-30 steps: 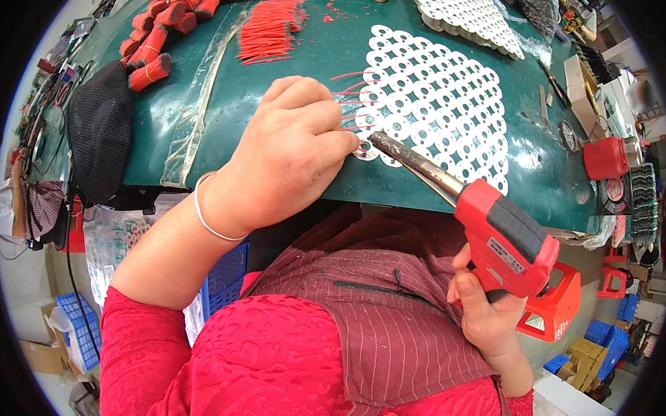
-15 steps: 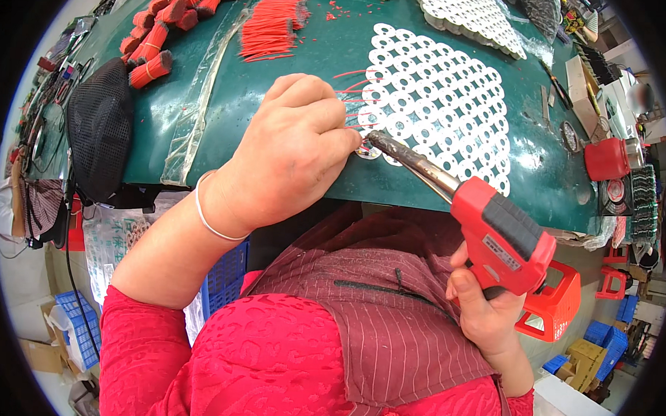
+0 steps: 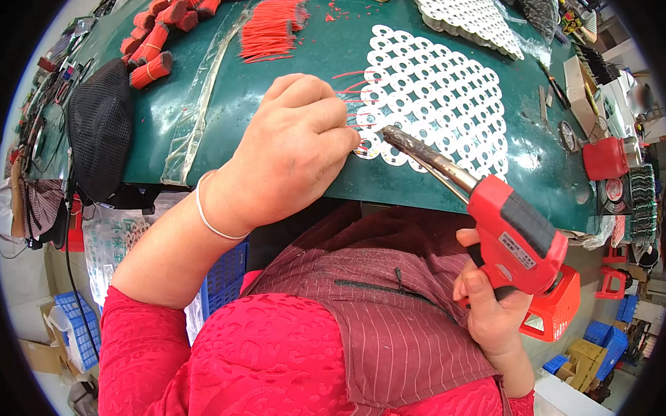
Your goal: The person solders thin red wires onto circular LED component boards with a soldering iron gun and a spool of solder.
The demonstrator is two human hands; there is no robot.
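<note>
My left hand [image 3: 294,152] is closed in a pinch at the near-left corner of a panel of round white circuit boards [image 3: 421,132]. A short red wire [image 3: 362,146] shows at its fingertips, over the corner board. Several other red wires [image 3: 359,101] stick out leftward from the boards along the panel's left edge. My right hand [image 3: 496,316] grips a red and black soldering gun [image 3: 519,233]. Its dark, stained tip points up and left over the panel's near edge, a little right of my left fingertips and apart from the wire.
Loose red wires [image 3: 269,33] lie in a pile beyond my left hand, with tied red wire bundles [image 3: 151,55] farther left. A stack of white panels [image 3: 468,18] sits at the back. A black mesh cover [image 3: 99,130] stands left; a red container [image 3: 606,159] is at right.
The soldering gun has moved to the right, and its tip has come away from the wire at my left fingertips. My left hand has stayed in place; the panel has shifted slightly.
</note>
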